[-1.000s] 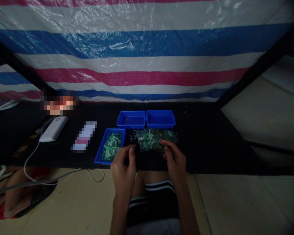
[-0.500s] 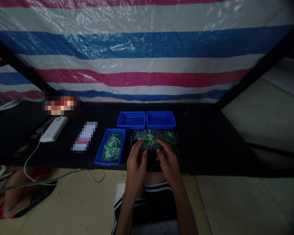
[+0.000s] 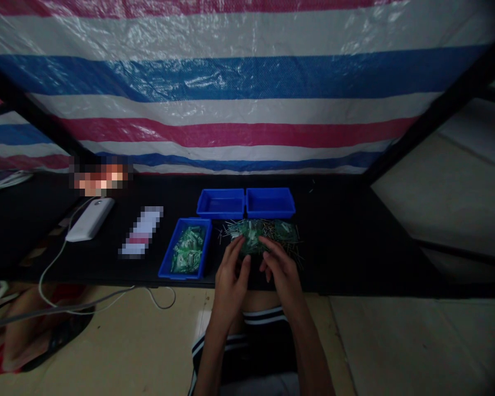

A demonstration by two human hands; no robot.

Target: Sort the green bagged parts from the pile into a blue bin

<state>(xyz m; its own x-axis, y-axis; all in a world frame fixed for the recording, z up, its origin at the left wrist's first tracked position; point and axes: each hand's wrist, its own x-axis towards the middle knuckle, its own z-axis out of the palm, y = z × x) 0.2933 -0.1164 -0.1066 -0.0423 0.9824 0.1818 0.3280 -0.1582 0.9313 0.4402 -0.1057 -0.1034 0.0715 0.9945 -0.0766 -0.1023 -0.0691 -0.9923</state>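
Observation:
A green translucent bag [image 3: 252, 233] with pale, thin pieces inside lies on the table in front of me. My left hand [image 3: 232, 273] is at its near left edge, fingers stretched toward it and thumb held apart. From the right, my right hand [image 3: 282, 271] reaches to the same bag with its index finger extended and thumb apart. The fingertips of both hands are at the bag, though firm contact is hard to make out. Loose nail-like metal pins [image 3: 268, 226] spread around and under it. A second green bag [image 3: 286, 230] lies to the right.
A blue tray [image 3: 163, 273] on the left holds green bags. Two more blue trays, a left one [image 3: 220, 205] and a right one [image 3: 270, 203], stand behind the pins. A white power bank [image 3: 91, 219] with a cable sits far left. A striped sheet [image 3: 231, 77] hangs behind.
My right index finger has shifted slightly left over the bag, and my left fingertips have moved a little. The bag and trays stay where they were.

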